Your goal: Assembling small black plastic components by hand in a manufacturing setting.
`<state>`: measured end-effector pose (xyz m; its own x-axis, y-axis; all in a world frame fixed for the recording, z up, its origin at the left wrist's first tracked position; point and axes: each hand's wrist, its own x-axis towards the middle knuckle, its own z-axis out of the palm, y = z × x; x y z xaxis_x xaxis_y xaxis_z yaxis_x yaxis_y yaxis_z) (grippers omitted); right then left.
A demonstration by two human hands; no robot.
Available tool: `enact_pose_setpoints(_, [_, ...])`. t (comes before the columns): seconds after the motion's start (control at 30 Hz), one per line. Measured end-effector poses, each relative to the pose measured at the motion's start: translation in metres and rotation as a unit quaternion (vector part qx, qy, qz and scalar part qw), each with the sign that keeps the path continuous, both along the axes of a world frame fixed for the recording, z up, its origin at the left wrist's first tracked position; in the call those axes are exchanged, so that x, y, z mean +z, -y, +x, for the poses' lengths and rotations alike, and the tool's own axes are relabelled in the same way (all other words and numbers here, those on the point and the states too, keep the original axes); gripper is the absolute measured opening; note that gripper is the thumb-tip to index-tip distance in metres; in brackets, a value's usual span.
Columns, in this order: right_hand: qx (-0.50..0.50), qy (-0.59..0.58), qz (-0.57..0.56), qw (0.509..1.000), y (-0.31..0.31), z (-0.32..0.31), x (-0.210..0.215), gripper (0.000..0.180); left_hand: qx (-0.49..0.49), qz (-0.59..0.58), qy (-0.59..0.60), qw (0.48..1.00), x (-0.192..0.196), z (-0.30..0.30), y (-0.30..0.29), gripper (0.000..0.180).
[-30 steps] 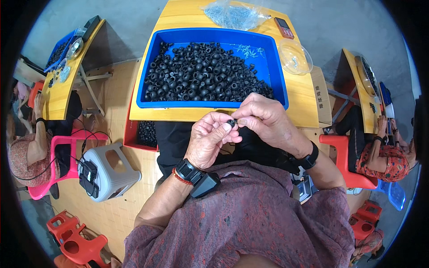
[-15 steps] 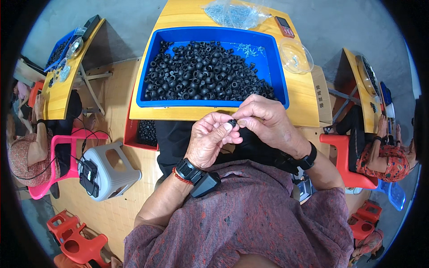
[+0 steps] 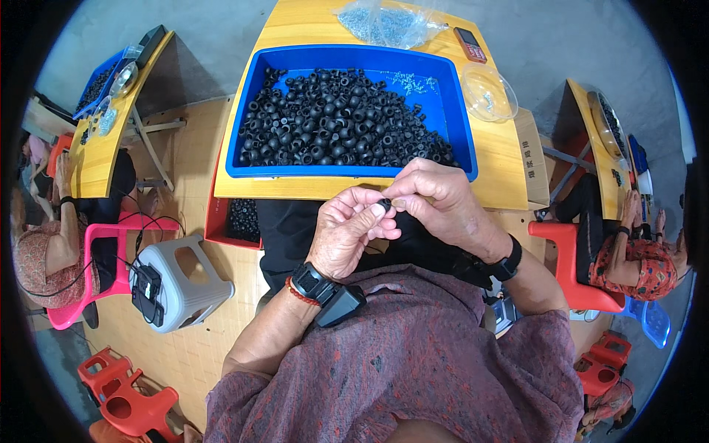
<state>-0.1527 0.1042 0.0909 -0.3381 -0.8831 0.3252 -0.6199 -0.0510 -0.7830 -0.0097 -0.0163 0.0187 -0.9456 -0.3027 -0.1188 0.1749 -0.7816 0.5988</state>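
In the left hand (image 3: 341, 235) sits a black part (image 3: 385, 204), its axis indiscernible.

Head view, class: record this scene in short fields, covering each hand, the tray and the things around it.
Left hand: pinches a small black part
Right hand: thumb and fingertip at that part, hold unclear
Blue tray: heaped black parts, small pale bits toward far right
Beyond tray: clear bag of pale bluish bits
Right of tray: round clear dish; phone farther back
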Motion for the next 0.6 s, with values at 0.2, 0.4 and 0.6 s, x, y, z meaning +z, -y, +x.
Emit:
enact_pose_setpoints(0.2, [-0.003,-0.004,0.007,1.0,-0.002,0.0,-0.002,0.012,0.005,0.002,0.011,1.0,0.0,0.001,-0.005,0.015])
enact_pose_setpoints(0.4, [0.006,0.014,0.019,1.0,-0.002,-0.001,-0.01,0.01,0.029,-0.012,0.033,0.999,0.002,0.003,-0.013,0.012])
enact_pose_setpoints(0.6, [0.029,0.002,0.058,0.998,-0.007,-0.005,-0.016,0.01,0.043,-0.034,0.058,0.997,-0.005,0.003,-0.017,0.008])
